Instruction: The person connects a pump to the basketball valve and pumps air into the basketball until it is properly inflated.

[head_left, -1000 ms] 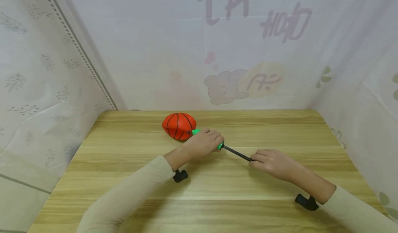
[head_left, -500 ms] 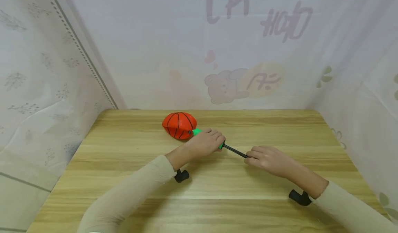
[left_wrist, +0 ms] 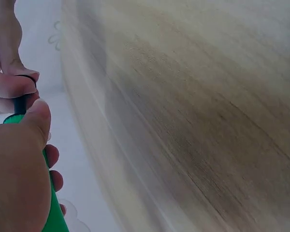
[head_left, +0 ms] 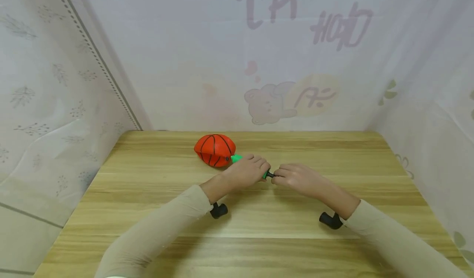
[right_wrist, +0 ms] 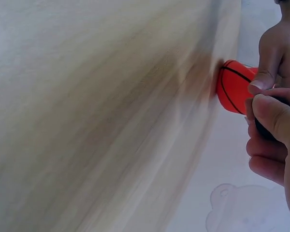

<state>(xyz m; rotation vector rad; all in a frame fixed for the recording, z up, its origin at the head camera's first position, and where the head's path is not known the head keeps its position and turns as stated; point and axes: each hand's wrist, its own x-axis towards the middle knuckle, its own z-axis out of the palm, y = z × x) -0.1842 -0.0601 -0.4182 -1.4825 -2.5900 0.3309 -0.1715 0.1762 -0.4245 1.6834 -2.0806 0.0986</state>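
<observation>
1. At the left, the red ball [head_left: 214,150] lies on the table [head_left: 222,253], at ten o'clock from the left hand [head_left: 242,173]. It is creased across its near side, so the step in hand is most likely pumping air into it.

2. The green pump [head_left: 236,158] has its tip at the ball's four o'clock side, by a dark spot. Whether it is properly seated there, I cannot tell.

3. The left hand is wrapped around the pump's barrel, back upward, with the thumb along it. Its sleeve comes in from eight o'clock. The next move seems to call for this hand to hold firm, keeping the tip against the ball.

4. Only a short piece of black rod [head_left: 271,175] shows between the hands, pointing roughly toward four o'clock; I judge the stroke nearly finished.

5. The right hand [head_left: 298,180], just past three o'clock from the left and close beside it, is curled around the black handle [right_wrist: 264,130]. Its forearm reaches in from four o'clock. Another stroke would call for a straight pull back that way, without bending the rod.
</observation>
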